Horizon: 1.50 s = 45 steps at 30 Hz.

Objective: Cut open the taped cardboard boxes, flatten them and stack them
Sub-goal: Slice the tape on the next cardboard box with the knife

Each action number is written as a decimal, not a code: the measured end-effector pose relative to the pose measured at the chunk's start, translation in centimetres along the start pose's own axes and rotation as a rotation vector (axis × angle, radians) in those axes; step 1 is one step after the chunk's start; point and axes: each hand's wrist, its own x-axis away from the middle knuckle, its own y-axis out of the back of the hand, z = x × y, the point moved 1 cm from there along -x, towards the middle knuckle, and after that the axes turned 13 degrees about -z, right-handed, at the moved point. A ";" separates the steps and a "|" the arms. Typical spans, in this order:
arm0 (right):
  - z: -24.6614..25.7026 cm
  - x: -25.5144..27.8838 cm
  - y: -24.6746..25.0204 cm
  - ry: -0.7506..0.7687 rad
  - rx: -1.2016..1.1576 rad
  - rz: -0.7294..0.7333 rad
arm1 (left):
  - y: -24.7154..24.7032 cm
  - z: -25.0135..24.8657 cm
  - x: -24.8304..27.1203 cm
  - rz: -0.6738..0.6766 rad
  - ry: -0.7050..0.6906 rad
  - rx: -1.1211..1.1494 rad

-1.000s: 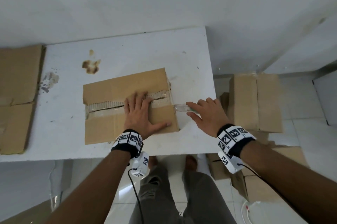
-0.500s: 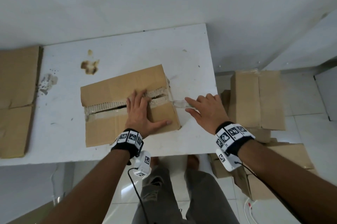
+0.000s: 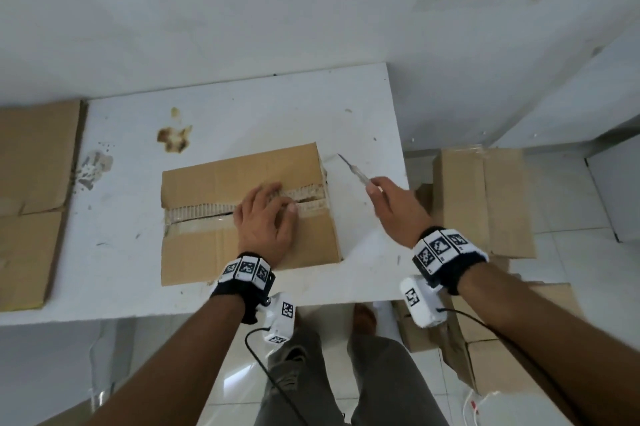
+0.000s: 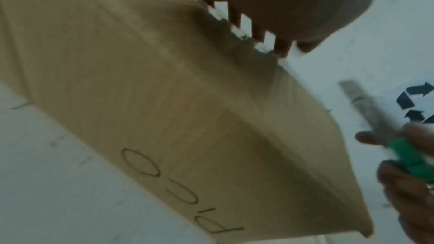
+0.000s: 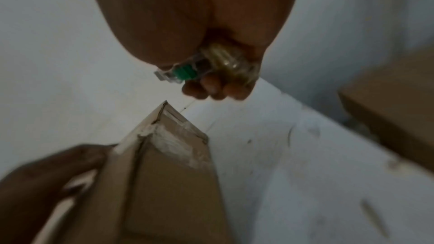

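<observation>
Right grip first: the right hand [image 3: 394, 203] is curled round the clear handle of a utility knife [image 3: 353, 171], its blade bare and pointing up and away, held off the table [image 3: 242, 106] just beside the right end of the cardboard box [image 3: 249, 252]. The right wrist view shows the fingers wrapped round the knife's clear body with its green slider. The left hand [image 3: 265, 221] rests on top of the box, fingers loosely bent over the centre seam [image 3: 201, 212], pressing rather than pinching.

What has just changed: half a second ago the blade was low at the right end of the seam, close against the box edge; now it has lifted clear and swung outward. The left hand, which lay flat with fingers spread across the seam, has drawn its fingers in towards the gap. The seam shows a dark slit along its length with torn tape on both sides, so I judge the top cut finished and the knife is being taken out of the way.

For the task this likely means the top flaps are free to be pulled apart next, with the open blade needing to stay away from the left hand. The box sits in the middle of the table; flattened cardboard [image 3: 31, 190] lies at the table's left end, and more boxes [image 3: 485, 203] stand on the floor to the right.
</observation>
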 end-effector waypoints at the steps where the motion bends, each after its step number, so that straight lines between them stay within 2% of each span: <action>1: 0.3 0.3 -0.5 -0.117 -0.123 0.037 | 0.1 -0.3 -0.5 0.019 0.011 -0.061; 3: 0.7 0.7 -1.2 -0.285 -0.282 0.116 | -0.1 -0.4 -1.5 0.152 0.044 -0.228; 5: 1.1 1.0 -1.5 -0.316 -0.314 0.148 | -0.4 -0.1 -3.0 0.278 0.110 -0.325; 7: 1.1 1.1 -1.8 -0.295 -0.315 0.134 | -0.7 0.0 -4.2 0.330 0.194 -0.325; 9: 0.9 0.7 -1.9 -0.255 -0.312 0.133 | -1.1 0.0 -4.6 0.320 0.247 -0.295; 13: 0.3 0.2 -1.9 -0.212 -0.274 0.149 | -1.1 0.6 -3.8 0.271 0.256 -0.234; 18: 1.1 -2.1 -1.2 -0.093 -0.143 0.198 | -0.2 0.3 -5.6 0.279 0.379 -0.130; 23: 0.5 -3.8 0.1 -0.083 -0.043 0.081 | 0.1 -0.6 -6.9 0.354 0.358 -0.203; 28: 0.2 -3.9 -0.6 -0.088 -0.041 0.074 | -0.5 -0.6 -6.8 0.432 0.317 -0.298; 35: 0.0 -4.1 -1.5 -0.076 -0.100 0.042 | -0.9 0.2 -5.4 0.441 0.263 -0.278; 39: -0.1 -4.2 -1.8 -0.095 -0.120 0.080 | -1.3 0.6 -4.8 0.440 0.245 -0.268; 45: -0.1 -4.8 -1.6 -0.085 -0.168 0.064 | -1.7 0.6 -5.1 0.438 0.273 -0.233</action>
